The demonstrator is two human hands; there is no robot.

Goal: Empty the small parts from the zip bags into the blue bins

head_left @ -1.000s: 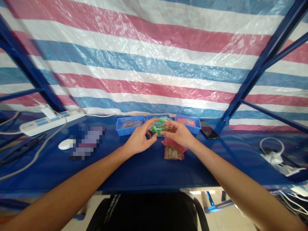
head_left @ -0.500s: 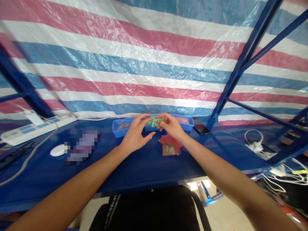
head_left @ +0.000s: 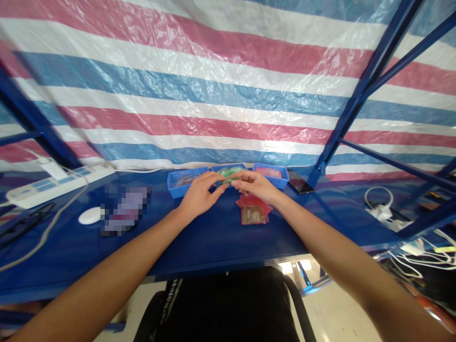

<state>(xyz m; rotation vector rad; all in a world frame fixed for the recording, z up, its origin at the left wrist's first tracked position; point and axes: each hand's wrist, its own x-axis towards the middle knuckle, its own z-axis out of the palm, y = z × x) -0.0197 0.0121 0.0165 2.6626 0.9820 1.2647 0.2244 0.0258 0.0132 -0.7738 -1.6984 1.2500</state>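
Note:
In front of the blue bins, my left hand and my right hand meet fingertip to fingertip. Pinched between them is a small green piece, mostly covered by the fingers; its kind is not clear. Just behind lies the middle blue bin, with more green pieces inside. A left blue bin holds thin items too small to name. Pink-red flat items fill the right blue bin. Below my right hand, red plastic bags with small metallic-looking parts lie on the table.
A dark phone lies beside the right bin. Leftward on the blue table are a white power strip, a white oval object, a pixelated item and glasses. White chargers and cables sit at right.
Both hands have drawn back from the middle bin toward me, bringing the green piece out. The left fingers, spread before, now close on it. The view has shifted slightly.

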